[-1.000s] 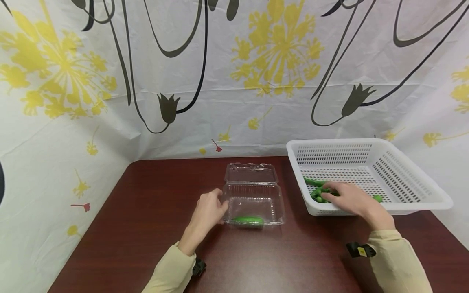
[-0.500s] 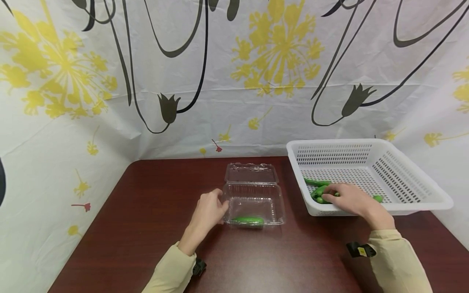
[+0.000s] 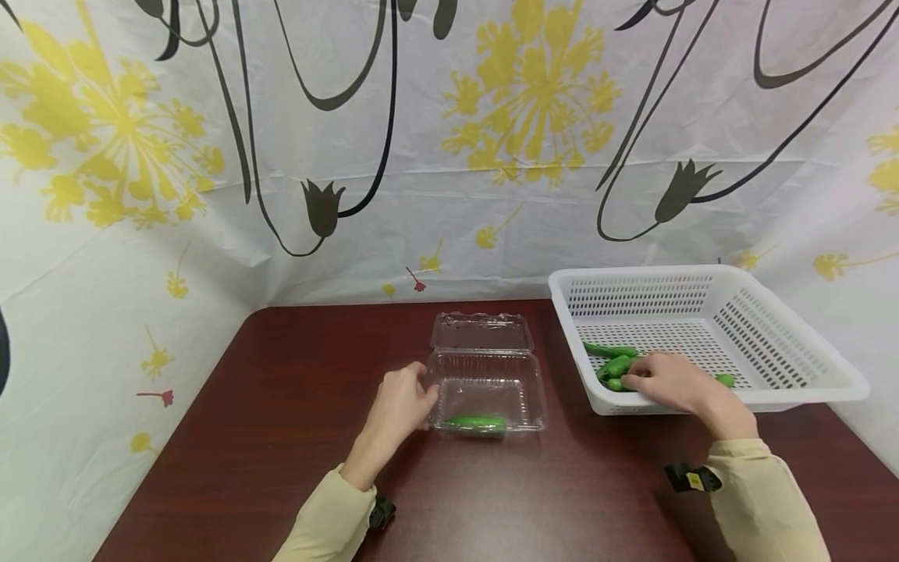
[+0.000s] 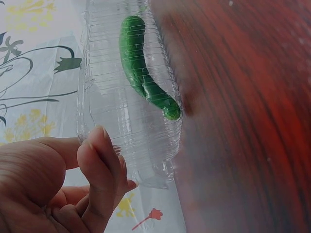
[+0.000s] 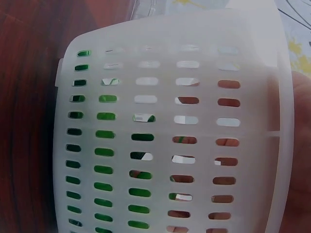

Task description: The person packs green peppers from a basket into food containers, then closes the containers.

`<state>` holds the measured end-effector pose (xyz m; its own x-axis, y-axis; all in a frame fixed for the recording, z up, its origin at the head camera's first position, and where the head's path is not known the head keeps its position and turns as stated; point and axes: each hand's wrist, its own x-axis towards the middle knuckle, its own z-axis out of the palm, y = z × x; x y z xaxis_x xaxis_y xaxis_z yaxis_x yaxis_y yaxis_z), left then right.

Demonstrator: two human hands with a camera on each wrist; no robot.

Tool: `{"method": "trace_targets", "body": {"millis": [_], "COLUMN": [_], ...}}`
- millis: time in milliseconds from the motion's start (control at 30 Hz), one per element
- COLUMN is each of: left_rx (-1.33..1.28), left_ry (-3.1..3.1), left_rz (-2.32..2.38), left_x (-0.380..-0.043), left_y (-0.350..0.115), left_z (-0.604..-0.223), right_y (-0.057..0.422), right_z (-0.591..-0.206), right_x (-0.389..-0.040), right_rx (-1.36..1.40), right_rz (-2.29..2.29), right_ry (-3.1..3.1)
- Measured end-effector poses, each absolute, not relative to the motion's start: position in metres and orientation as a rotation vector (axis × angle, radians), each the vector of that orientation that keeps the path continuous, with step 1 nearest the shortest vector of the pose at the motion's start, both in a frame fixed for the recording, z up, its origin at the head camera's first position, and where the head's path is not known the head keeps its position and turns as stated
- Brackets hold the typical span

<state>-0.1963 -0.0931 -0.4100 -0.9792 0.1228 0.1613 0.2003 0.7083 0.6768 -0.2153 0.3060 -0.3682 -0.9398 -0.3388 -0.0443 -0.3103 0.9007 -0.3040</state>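
Observation:
My left hand (image 3: 402,400) grips the left wall of a clear plastic clamshell box (image 3: 495,386), which stands with its lid folded back. Inside, along the box's front wall, lies one curved green pepper (image 4: 137,65). On the right, my right hand (image 3: 670,380) reaches over the front rim of a white plastic basket (image 3: 787,343), its fingers bent down among several green peppers (image 3: 616,367). The basket's slotted wall (image 5: 163,111) fills the right wrist view, with bits of green and of fingers showing through the slots. My right fingertips are hidden, so I cannot tell whether they hold a pepper.
A dark red-brown table (image 3: 316,367) carries both containers, the box left of the basket. Another bit of green (image 3: 725,381) shows right of my right wrist in the basket. A patterned white cloth (image 3: 435,140) hangs behind the table's back edge.
My right hand has shifted slightly right inside the basket, and more of the peppers at its left shows. The left hand and the box have stayed in place.

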Motion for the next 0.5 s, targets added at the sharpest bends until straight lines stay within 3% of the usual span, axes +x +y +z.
{"method": "trace_targets", "body": {"millis": [500], "left_rx": [-0.263], "left_ry": [-2.806], "left_rz": [-1.142], "left_x": [-0.1954], "left_y": [-0.093], "left_z": [-0.4098], "right_y": [0.308], "right_z": [-0.3684], "right_x": [-0.2153], "right_rx": [-0.54], "right_rz": [-0.433], "right_ry": [2.952]}}
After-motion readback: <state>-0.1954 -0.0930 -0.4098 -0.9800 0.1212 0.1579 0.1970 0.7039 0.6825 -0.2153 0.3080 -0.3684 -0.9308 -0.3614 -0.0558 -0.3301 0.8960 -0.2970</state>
